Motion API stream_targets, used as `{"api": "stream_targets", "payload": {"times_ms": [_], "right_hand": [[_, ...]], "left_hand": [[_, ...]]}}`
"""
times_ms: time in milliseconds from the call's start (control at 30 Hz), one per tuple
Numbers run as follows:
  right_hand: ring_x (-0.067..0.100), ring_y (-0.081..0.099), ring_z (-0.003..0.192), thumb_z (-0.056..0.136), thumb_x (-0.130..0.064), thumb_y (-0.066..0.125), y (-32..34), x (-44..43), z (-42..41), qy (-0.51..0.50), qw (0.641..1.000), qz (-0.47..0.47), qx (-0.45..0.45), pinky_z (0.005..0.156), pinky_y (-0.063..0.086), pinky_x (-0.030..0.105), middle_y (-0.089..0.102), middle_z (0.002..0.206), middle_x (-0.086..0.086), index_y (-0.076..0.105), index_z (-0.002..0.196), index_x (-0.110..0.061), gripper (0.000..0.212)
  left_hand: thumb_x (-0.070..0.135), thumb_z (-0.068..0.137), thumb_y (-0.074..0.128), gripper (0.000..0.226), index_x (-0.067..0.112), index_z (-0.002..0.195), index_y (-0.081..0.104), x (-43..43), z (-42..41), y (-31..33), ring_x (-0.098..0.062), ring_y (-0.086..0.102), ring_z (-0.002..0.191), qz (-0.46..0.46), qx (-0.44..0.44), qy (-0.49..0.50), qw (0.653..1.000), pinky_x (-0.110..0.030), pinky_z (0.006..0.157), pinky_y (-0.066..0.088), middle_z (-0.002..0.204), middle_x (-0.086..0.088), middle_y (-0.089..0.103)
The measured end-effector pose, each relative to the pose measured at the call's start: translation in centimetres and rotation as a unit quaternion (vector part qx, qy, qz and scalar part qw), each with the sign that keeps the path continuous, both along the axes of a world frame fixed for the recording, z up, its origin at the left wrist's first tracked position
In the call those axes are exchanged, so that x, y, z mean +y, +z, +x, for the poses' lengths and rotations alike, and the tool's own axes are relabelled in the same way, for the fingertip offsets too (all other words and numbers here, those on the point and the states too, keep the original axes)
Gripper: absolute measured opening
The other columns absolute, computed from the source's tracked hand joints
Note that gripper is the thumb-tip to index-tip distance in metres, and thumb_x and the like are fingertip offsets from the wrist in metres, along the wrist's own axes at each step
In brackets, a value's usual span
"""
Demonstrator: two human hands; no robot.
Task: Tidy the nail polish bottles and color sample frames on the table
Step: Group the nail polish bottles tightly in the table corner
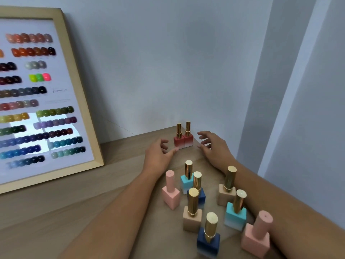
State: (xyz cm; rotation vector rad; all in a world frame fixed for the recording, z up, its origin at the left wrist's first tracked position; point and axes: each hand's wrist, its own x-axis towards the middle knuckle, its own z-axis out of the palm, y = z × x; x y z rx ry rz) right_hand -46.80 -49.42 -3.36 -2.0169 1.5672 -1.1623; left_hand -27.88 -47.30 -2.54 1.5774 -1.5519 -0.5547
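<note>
- A pale wall meets a wooden table [115,186] in a corner, and the whole task plays out on this tabletop.
- The left hand [158,154] and right hand [214,146] flank the pair of red bottles [183,140], fingers spread and loose, gripping nothing; the left thumb tip looks to be just at the pair's base, though contact is uncertain.
- The red bottles stand upright, touching each other, tucked into the corner, likely to start a neat row grouped by colour.
- Nearer the person than the red pair, the remaining bottles [214,206] stand upright but scattered: pink, turquoise, beige and dark blue, seemingly two of each, not yet paired.
- Well left of the red pair, a colour sample frame [82,101] leans against the wall so its swatches show.
</note>
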Motion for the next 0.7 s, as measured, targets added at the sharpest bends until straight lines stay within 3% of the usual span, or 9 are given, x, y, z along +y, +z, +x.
{"api": "stream_targets", "payload": {"times_ms": [167, 367, 433, 500, 700], "right_hand": [[0.002, 0.054, 0.085, 0.087, -0.014, 0.059, 0.5, 3.9, -1.5, -0.038, 0.998, -0.009, -0.056, 0.068, 0.038, 0.004, 0.059, 0.106, -0.005, 0.058, 0.112, -0.022, 0.026], [0.003, 0.059, 0.085, 0.087, -0.016, 0.061, 3.9, 9.6, -4.0, -0.012, 0.994, -0.014, -0.106, 0.071, 0.042, 0.01, 0.065, 0.091, -0.011, 0.065, 0.091, -0.027, 0.012], [0.009, 0.062, 0.085, 0.086, -0.018, 0.062, 5.9, 11.2, -4.6, 0.011, 0.994, -0.011, -0.104, 0.077, 0.047, 0.019, 0.067, 0.089, -0.007, 0.067, 0.092, -0.022, 0.009], [0.013, 0.063, 0.086, 0.085, -0.018, 0.062, 7.5, 12.8, -5.0, 0.043, 0.995, 0.0, -0.092, 0.079, 0.05, 0.025, 0.069, 0.089, -0.004, 0.068, 0.095, -0.019, 0.011], [0.009, 0.062, 0.089, 0.084, -0.032, 0.063, 9.7, 15.7, -4.2, 0.088, 0.992, 0.052, 0.067, 0.075, 0.047, 0.019, 0.068, 0.097, -0.005, 0.066, 0.1, -0.024, 0.018]], "left_hand": [[0.029, 0.083, 0.064, 0.021, 0.021, 0.102, 0.059, 4.8, 1.1, 0.3, -0.009, 0.055, 0.081, -0.017, 0.058, -0.018, 0.998, -0.016, 0.062, 0.042, 0.089, 0.004, 0.059], [0.025, 0.088, 0.058, 0.007, 0.03, 0.092, 0.061, 11.3, 3.6, 2.1, -0.008, 0.057, 0.083, -0.084, 0.074, -0.041, 0.993, -0.018, 0.065, 0.041, 0.089, 0.008, 0.062], [0.025, 0.087, 0.059, 0.007, 0.03, 0.09, 0.061, 13.4, 4.2, 3.2, -0.008, 0.057, 0.078, -0.121, 0.069, -0.057, 0.989, -0.018, 0.064, 0.042, 0.087, 0.007, 0.062], [0.028, 0.085, 0.06, 0.008, 0.035, 0.087, 0.06, 15.5, 4.1, 4.2, -0.004, 0.055, 0.072, -0.153, 0.031, -0.089, 0.984, -0.018, 0.06, 0.044, 0.083, 0.009, 0.062], [0.029, 0.083, 0.064, 0.021, 0.036, 0.103, 0.06, 18.3, 2.1, 5.6, 0.0, 0.053, 0.079, -0.159, -0.117, -0.203, 0.959, -0.01, 0.066, 0.039, 0.088, 0.013, 0.06]]}}
